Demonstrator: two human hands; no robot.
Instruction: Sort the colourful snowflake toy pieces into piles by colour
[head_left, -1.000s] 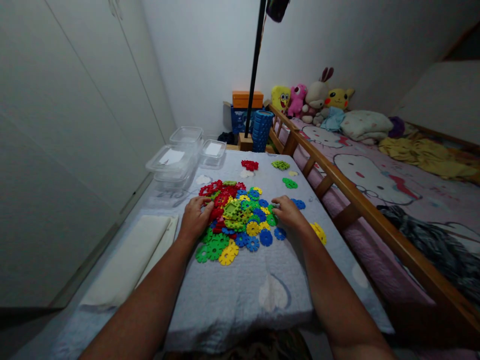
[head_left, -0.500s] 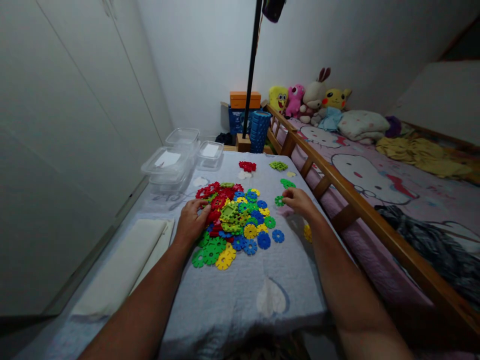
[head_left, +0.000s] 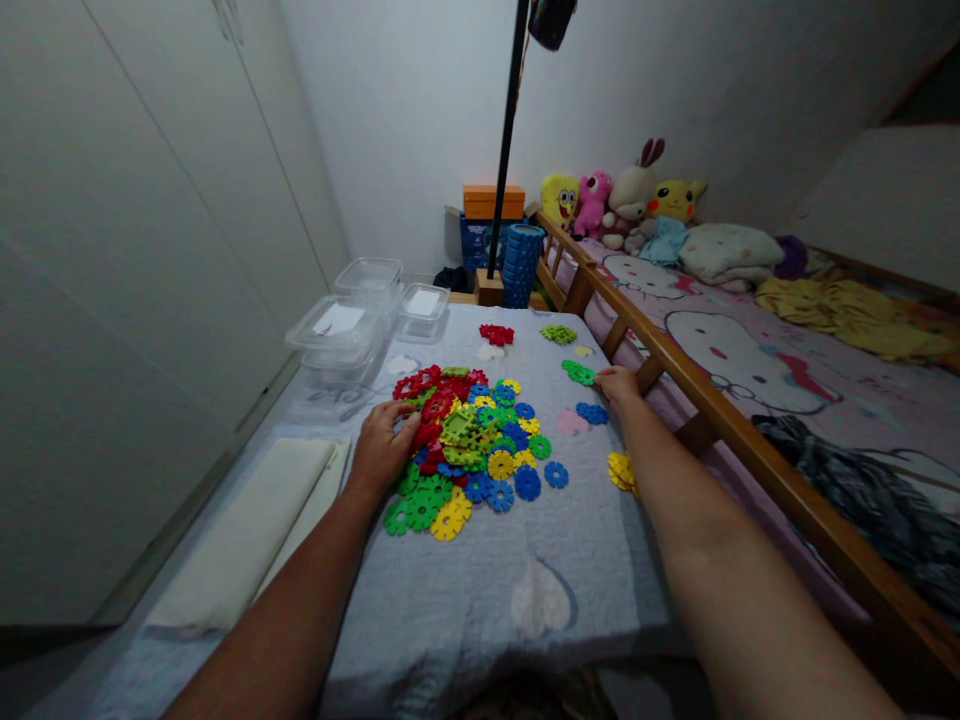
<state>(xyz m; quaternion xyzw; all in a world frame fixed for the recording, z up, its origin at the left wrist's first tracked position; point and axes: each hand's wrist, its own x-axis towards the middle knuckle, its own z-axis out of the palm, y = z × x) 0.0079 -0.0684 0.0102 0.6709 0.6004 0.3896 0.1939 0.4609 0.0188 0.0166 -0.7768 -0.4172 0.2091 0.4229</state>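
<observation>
A mixed heap of plastic notched snowflake discs (head_left: 480, 435) in red, green, yellow, blue and lime lies mid-table. At its left edge rests my left hand (head_left: 384, 435), fingers loosely bent against the red pieces and gripping none. My right hand (head_left: 619, 386) is at the table's right side, its fingertips closed on the edge of a green notched disc (head_left: 589, 377) in a small green group. Just below that group lie several blue discs (head_left: 592, 413). Yellow discs (head_left: 620, 470) sit nearer, partly behind my right forearm.
Small groups of red pieces (head_left: 496, 334) and lime pieces (head_left: 558, 334) lie at the far end. Clear plastic boxes (head_left: 341, 340) stand at the back left, and a folded white cloth (head_left: 247, 530) lies at left. A wooden bed rail (head_left: 675, 385) runs along the right.
My right hand has moved away and to the right, carrying a green disc to the green group, which uncovers the blue discs. My left hand stays in place.
</observation>
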